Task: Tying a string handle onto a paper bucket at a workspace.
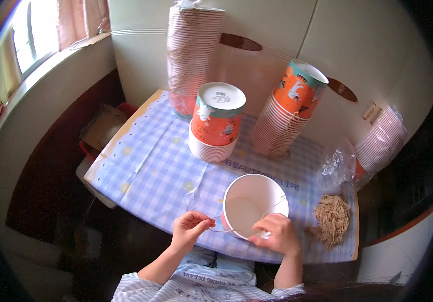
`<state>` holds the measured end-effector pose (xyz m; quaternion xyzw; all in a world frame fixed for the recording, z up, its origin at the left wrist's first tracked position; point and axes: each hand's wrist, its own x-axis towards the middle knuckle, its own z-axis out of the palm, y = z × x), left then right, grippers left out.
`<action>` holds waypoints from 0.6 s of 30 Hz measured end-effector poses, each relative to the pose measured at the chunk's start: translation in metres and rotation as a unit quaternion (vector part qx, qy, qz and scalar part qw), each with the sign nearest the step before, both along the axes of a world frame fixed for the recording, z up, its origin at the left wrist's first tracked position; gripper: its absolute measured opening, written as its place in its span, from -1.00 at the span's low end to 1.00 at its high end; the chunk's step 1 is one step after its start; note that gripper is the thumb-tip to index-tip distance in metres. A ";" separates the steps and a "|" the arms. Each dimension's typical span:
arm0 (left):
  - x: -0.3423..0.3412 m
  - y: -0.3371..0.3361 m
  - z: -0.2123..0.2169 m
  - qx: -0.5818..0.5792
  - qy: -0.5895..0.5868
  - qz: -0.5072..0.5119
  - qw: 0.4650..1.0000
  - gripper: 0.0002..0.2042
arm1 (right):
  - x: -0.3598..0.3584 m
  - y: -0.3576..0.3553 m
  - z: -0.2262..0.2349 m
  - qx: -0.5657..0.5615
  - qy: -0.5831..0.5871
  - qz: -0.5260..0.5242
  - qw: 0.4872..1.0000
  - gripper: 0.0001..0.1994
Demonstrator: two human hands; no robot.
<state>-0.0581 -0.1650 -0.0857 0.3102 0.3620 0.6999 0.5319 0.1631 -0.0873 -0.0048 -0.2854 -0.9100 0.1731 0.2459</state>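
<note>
An open white paper bucket (236,201) stands upright near the table's front edge, its mouth toward me. Beside its left near rim, my left hand (191,227) is closed, with thumb and fingertips pinching a thin string (224,231). The string runs in a loop past the rim toward my right hand (278,233), and some of it crosses the bucket's right rim. My right hand bends over the near right rim with its fingers closed round the string; its fingertips are partly hidden. A tangled bundle of tan strings (332,217) lies to the right.
Behind the bucket stands a short stack of upside-down orange and green paper buckets (219,126). A leaning stack (289,113) and a tall wrapped stack (194,55) are farther back. Clear plastic wrapping (337,168) and another wrapped stack (381,141) sit at right. A checked cloth (151,176) covers the table.
</note>
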 end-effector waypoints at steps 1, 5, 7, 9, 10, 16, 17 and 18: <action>0.002 -0.001 -0.003 -0.001 -0.004 0.009 1.000 -0.94 | -0.002 -0.002 0.001 -0.019 0.015 -0.045 0.999 -0.74; 0.008 -0.003 -0.009 0.011 -0.002 0.005 1.000 -0.94 | -0.018 -0.002 0.013 0.018 0.020 -0.124 0.992 -0.85; 0.012 -0.003 -0.013 0.023 -0.011 -0.015 1.000 -0.92 | -0.028 0.001 0.016 0.027 0.032 -0.095 0.995 -0.90; 0.015 -0.003 -0.011 0.020 -0.018 -0.006 1.000 -0.92 | -0.036 0.004 0.015 -0.025 0.070 -0.048 0.996 -0.92; 0.015 -0.002 -0.010 0.017 -0.022 -0.002 1.000 -0.92 | -0.040 0.004 0.015 -0.026 0.067 -0.043 0.996 -0.92; 0.013 -0.001 -0.015 0.013 -0.015 -0.009 1.000 -0.91 | -0.056 0.007 0.015 -0.062 0.005 -0.006 0.998 -0.91; 0.013 0.000 -0.016 0.013 -0.017 -0.007 1.000 -0.91 | -0.057 0.008 0.015 -0.066 -0.004 -0.005 0.998 -0.91; 0.012 0.000 -0.017 0.015 -0.016 -0.016 1.000 -0.91 | -0.058 0.008 0.015 -0.069 -0.013 -0.005 0.998 -0.91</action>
